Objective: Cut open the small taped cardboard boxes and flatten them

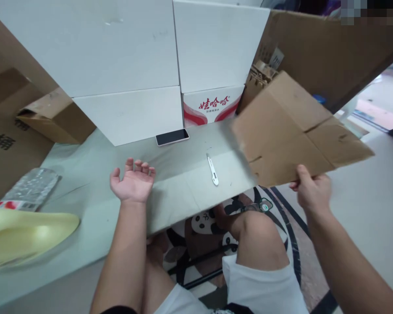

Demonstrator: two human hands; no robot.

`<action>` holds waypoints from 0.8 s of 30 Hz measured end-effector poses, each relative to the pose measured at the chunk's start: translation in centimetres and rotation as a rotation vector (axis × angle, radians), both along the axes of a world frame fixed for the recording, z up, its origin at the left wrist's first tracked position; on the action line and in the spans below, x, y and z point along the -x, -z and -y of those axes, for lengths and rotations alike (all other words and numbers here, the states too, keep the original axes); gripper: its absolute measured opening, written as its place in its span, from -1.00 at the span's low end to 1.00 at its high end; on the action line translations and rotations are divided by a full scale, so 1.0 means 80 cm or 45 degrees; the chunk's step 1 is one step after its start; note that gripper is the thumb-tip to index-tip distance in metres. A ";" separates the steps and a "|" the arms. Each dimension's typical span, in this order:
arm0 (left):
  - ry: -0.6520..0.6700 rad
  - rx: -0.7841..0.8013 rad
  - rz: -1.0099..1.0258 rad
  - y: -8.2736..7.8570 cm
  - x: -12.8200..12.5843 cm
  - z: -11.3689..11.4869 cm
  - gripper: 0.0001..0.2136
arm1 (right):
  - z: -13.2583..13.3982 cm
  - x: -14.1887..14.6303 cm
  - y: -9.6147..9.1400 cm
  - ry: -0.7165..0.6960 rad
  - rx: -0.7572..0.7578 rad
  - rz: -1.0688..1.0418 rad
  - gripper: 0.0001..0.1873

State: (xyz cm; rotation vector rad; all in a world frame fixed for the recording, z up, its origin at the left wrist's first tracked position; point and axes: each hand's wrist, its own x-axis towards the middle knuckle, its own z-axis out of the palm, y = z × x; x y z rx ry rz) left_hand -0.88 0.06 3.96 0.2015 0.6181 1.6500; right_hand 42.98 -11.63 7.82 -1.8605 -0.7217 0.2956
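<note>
Head view: right hand point(314, 192) grips cardboard piece point(291, 131) by edge; left hand point(133, 183) wide, palm up, over table point(180, 187).

Light: cool, diffuse; far right brightest, washed out. Shadows: soft, on the surface point(183, 196) beside the left hand point(134, 183). Glare: slight sheen, yellow item point(32, 237). Blur: cardboard point(288, 135), left edge. Distortion: wide-angle stretch outward; top-right corner pixelated.

The pale grey-green counter point(180, 192) is lined at the back with white cardboard boxes point(134, 113); before them are laid a rectangular black-screened phone point(172, 137) and slim white cutter point(212, 171); at left are set a brown cardboard box point(63, 122), crinkled clear plastic packaging point(36, 185) and a curved pale-yellow object point(36, 237)
</note>
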 end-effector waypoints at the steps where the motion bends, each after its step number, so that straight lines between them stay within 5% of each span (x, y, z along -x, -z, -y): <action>1: 0.007 0.012 0.014 -0.003 -0.002 0.003 -0.58 | 0.010 -0.017 -0.005 0.119 0.069 0.098 -0.70; 4: 0.006 0.096 0.084 -0.011 -0.010 0.011 -0.52 | 0.016 -0.052 -0.015 0.255 0.294 0.295 -0.80; 8: 0.017 0.148 0.096 -0.015 -0.017 0.017 -0.51 | -0.027 -0.071 -0.018 0.245 0.467 0.423 -0.74; 16: -0.021 0.193 0.092 -0.026 -0.011 0.010 -0.51 | -0.134 -0.086 -0.037 0.173 0.547 0.596 -0.75; 24: 0.003 0.129 0.061 -0.008 0.000 0.003 -0.60 | -0.168 -0.093 -0.046 0.025 0.561 0.729 -0.85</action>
